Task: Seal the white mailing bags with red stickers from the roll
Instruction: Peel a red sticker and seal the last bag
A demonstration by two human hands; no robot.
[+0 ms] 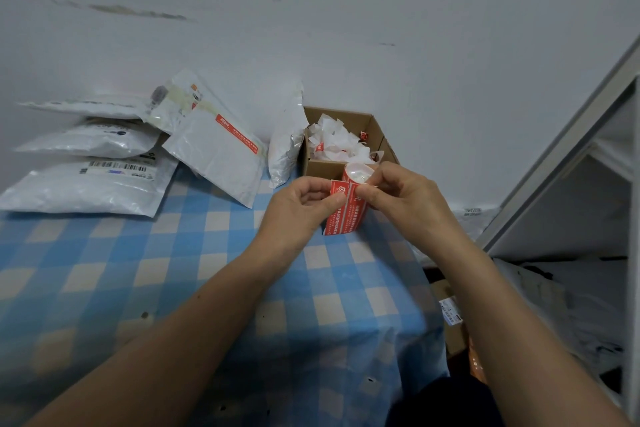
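Two pinches — your left hand on the red paper sticker, right hand gripping the red sticker roll steady for peeling.

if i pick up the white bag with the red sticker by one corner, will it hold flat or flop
Probably flops: the white bag is thin, crinkled film, slumped against the stack of bags. It looks fairly flat, so likely light. Its glossy surface may slip in a light pinch.
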